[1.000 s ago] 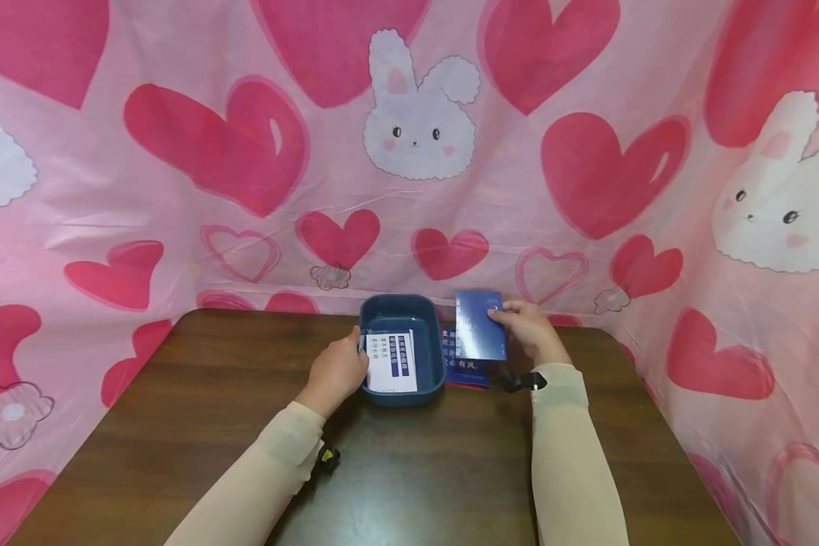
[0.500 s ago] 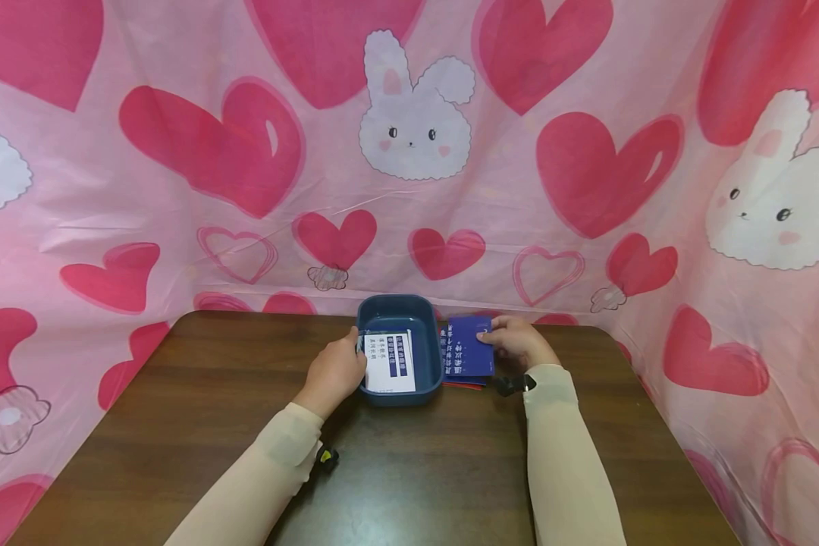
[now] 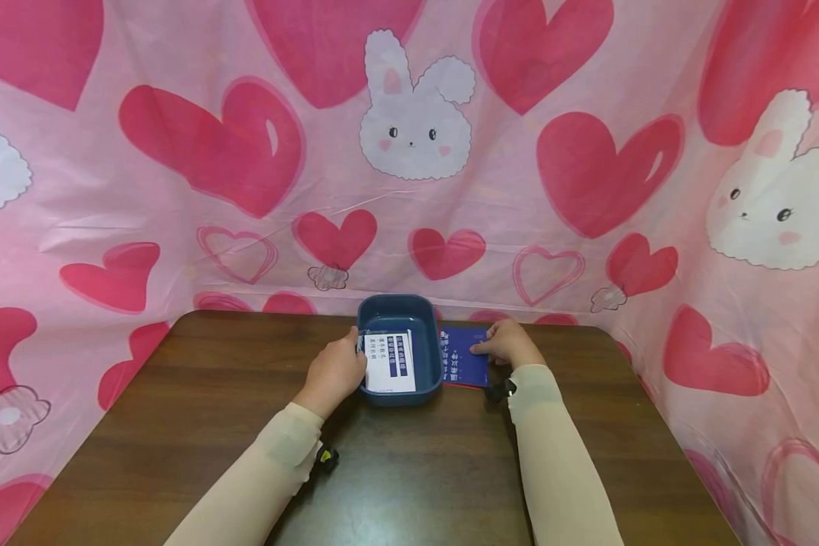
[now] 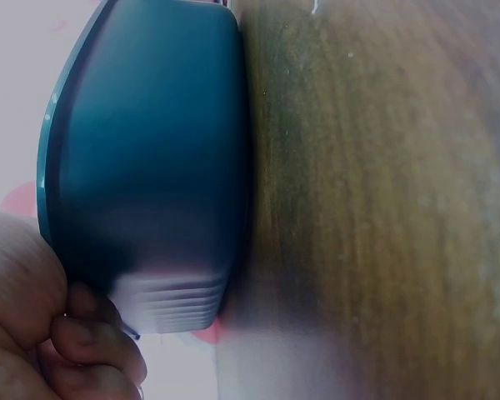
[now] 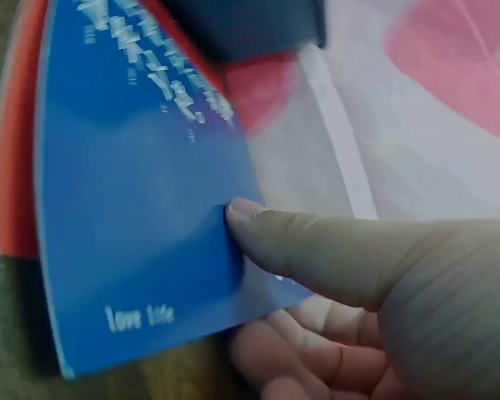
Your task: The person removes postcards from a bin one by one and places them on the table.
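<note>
A dark blue-green plastic bin (image 3: 428,334) stands near the back of the table. My left hand (image 3: 332,373) grips its left wall, thumb over the rim; in the left wrist view the curled fingers (image 4: 92,342) show against the ribbed end. White cards (image 3: 389,362) with blue printed blocks lie inside the bin, on its left. To the bin's right, my right hand (image 3: 513,345) pinches the right edge of a blue card (image 5: 150,225) with white lettering, thumb on top and fingers beneath. That card lies over a red card (image 5: 17,167), close against the bin.
The brown wooden table (image 3: 246,425) extends in front of the bin and to both sides. A pink cloth (image 3: 416,205) with hearts and rabbits hangs right behind the table's back edge and along the sides.
My right hand has lowered the blue card onto the stack beside the bin and shifted slightly left, turning it flat. The left hand has kept its grip on the bin.
</note>
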{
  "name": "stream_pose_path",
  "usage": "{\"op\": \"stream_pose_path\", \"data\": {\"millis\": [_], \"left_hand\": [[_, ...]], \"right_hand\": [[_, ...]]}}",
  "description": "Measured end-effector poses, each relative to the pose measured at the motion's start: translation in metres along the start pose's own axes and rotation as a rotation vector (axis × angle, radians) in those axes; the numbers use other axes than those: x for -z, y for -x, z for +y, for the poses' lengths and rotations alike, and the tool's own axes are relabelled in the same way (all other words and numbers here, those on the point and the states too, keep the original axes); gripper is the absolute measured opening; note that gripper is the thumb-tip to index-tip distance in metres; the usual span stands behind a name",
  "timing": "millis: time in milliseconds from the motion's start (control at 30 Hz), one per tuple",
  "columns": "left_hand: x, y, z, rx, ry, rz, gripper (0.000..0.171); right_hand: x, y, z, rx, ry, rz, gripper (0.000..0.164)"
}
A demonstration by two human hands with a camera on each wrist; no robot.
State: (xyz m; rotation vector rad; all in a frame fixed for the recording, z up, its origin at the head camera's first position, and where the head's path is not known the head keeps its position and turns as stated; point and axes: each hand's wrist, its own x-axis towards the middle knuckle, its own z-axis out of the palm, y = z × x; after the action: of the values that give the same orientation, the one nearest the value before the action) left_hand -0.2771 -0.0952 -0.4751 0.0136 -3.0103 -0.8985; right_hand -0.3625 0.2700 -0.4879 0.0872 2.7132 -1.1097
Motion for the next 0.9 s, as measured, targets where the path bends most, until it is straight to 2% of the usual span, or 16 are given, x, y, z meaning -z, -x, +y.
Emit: {"op": "stream_pose_path", "data": {"millis": [133, 167, 200, 300, 400, 567, 767, 900], "left_hand": [[0.0, 0.0, 0.001, -0.001, -0.002, -0.002, 0.068], [0.0, 0.0, 0.001, -0.001, -0.002, -0.002, 0.068], [0.0, 0.0, 0.001, -0.002, -0.001, -0.002, 0.068], [0.0, 0.0, 0.001, -0.003, 0.005, -0.001, 0.068], [0.001, 0.0, 0.001, -0.003, 0.008, -0.002, 0.068], [0.001, 0.001, 0.001, 0.001, 0.003, -0.008, 0.068], [0.001, 0.001, 0.002, 0.003, 0.017, -0.012, 0.068], [0.002, 0.001, 0.002, -0.002, 0.013, -0.005, 0.068]], "right_hand": [[-0.003, 0.0, -0.005, -0.031, 0.051, 0.039, 0.045], [-0.002, 0.008, -0.015, -0.066, 0.058, 0.046, 0.044], [-0.002, 0.009, -0.015, -0.075, 0.058, 0.048, 0.048], [-0.003, 0.009, -0.015, -0.081, 0.059, 0.046, 0.058], [-0.003, 0.01, -0.014, -0.068, 0.057, 0.042, 0.057], [-0.001, 0.01, -0.009, -0.044, 0.006, 0.024, 0.057], [0.007, 0.007, -0.001, -0.074, -0.08, -0.009, 0.055], [0.01, 0.006, -0.002, -0.081, -0.087, -0.014, 0.049]]}}
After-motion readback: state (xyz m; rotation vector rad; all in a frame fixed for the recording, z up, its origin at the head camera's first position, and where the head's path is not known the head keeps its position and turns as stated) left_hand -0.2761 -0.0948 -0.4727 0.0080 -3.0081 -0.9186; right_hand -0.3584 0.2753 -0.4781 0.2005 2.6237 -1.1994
